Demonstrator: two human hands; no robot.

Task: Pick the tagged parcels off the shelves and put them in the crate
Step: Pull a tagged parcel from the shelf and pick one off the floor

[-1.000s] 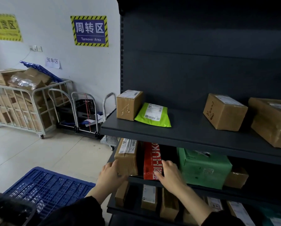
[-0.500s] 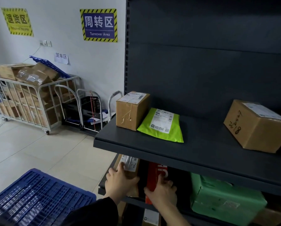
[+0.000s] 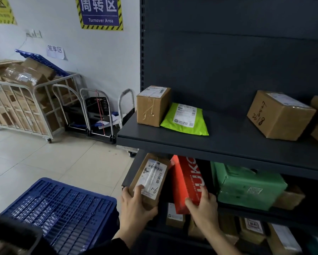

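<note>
Shelves [image 3: 219, 144]: dark metal, parcels on every level.
Brown box [image 3: 150, 179]: tipped out of the middle shelf's left end, gripped at its lower end by left hand [image 3: 136, 208].
Right hand [image 3: 204, 208]: fingers flat on red box [image 3: 187, 177] alongside.
Crate [image 3: 58, 208]: blue, left of both hands.

Left hand [image 3: 136, 207] in a curled grip, right hand [image 3: 203, 206] with straight fingers.
</note>
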